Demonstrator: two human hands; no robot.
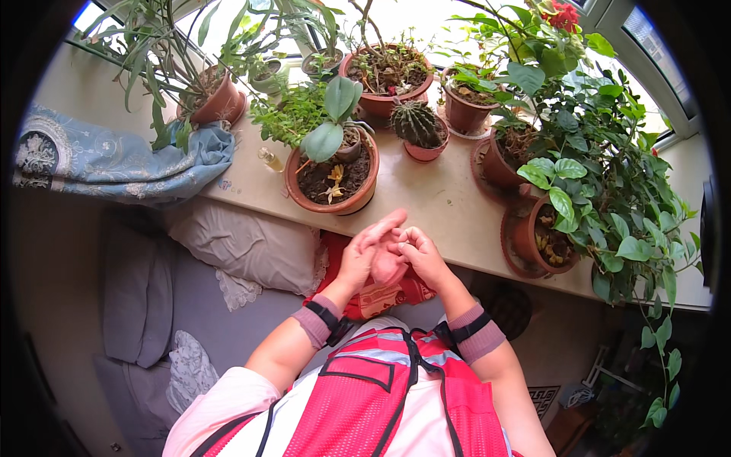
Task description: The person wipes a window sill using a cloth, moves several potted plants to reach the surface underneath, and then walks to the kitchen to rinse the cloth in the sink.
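Observation:
My left hand [372,255] is held palm up in front of the sill's edge, its fingers spread and slightly bent. Over that palm, my right hand [421,251] has its fingers curled, with the thumb near the index finger. Whether anything small is between those fingertips cannot be made out. Just beyond both hands stands a round terracotta-coloured pot [331,207] of dark soil. It holds a broad-leaved plant [331,123], a smaller pot [349,147] and some withered yellow leaves [336,181]. Both hands are apart from this pot.
Potted plants line the windowsill [411,194], including a cactus [416,124] and a leafy trailing plant [617,205] on the right. A small glass bottle [270,159] stands left of the near pot. Blue cloth [131,157] and a pillow [251,243] lie to the left.

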